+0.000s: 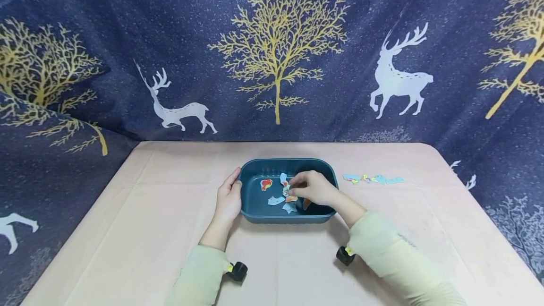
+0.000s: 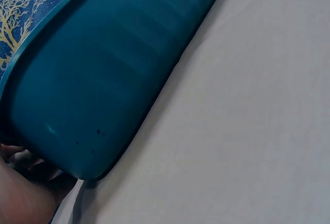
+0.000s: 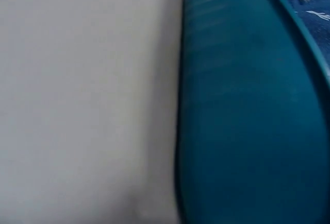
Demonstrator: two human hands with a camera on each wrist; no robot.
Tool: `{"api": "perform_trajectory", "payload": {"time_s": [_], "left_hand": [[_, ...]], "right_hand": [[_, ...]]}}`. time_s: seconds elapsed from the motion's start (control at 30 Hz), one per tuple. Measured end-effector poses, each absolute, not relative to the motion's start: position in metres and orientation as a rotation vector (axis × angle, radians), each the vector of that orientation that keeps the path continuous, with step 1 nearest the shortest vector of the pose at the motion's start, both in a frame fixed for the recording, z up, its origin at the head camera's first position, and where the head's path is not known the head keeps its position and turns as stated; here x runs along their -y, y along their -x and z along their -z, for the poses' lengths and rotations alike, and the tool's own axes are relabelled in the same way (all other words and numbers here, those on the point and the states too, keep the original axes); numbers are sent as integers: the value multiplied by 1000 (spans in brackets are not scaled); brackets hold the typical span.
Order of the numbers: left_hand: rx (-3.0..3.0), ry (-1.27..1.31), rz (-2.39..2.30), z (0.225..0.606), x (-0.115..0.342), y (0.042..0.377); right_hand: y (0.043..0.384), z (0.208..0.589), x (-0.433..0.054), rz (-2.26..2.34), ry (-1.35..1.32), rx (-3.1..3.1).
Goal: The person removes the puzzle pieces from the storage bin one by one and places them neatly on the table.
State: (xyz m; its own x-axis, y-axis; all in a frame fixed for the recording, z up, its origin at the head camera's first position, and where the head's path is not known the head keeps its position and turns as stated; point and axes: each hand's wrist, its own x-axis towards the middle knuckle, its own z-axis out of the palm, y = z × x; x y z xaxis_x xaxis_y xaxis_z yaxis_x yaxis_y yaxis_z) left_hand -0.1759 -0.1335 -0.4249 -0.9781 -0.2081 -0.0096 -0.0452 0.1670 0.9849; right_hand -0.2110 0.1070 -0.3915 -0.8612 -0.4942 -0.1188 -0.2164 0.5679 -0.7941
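Observation:
A dark teal plastic tub (image 1: 280,217) sits on the table with small, irregular printed pieces inside. My left hand (image 1: 229,199) grips the tub's left end, thumb by the rim; in the left wrist view its fingers curl at the tub's end (image 2: 87,105). My right hand (image 1: 312,187) reaches in over the right side, its thumb and fingertips pinching a small light-blue printed piece (image 1: 286,191). Around it on the tub floor lie a red-and-yellow piece (image 1: 266,184), a light-blue piece (image 1: 276,200) and another pale-blue piece (image 1: 290,208). The right wrist view shows only the tub's outer wall (image 3: 247,110).
Several blue and yellow pieces (image 1: 374,179) lie in a row on the table to the right of the tub. A pale cloth covers the table (image 1: 140,230). Behind it hangs a dark blue curtain (image 1: 297,131) printed with trees and deer.

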Motion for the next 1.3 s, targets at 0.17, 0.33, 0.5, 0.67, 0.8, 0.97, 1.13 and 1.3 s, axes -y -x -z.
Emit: {"api": "perform_trajectory", "payload": {"time_s": [0.17,0.33,0.5,0.67,0.8,0.97,1.13,1.3], "left_hand": [[2300,-252,1941,425,133,175],[2299,-248,1937,426,134,176],[2298,-244,1931,427,134,176],[2297,-246,1935,426,134,176],[2284,-247,1943,426,133,176],[2276,-245,1944,426,133,176],[2275,-242,1932,427,133,176],[2278,-243,1932,427,133,175]], "right_hand": [[209,397,-105,1073,565,-2495],[208,399,-104,840,660,-2643],[207,399,-104,650,757,-2722],[204,397,-104,610,776,-2736],[205,398,-105,623,785,-2743],[206,400,-104,678,729,-2753],[207,399,-103,744,696,-2727],[205,394,-106,790,710,-2689]]}}
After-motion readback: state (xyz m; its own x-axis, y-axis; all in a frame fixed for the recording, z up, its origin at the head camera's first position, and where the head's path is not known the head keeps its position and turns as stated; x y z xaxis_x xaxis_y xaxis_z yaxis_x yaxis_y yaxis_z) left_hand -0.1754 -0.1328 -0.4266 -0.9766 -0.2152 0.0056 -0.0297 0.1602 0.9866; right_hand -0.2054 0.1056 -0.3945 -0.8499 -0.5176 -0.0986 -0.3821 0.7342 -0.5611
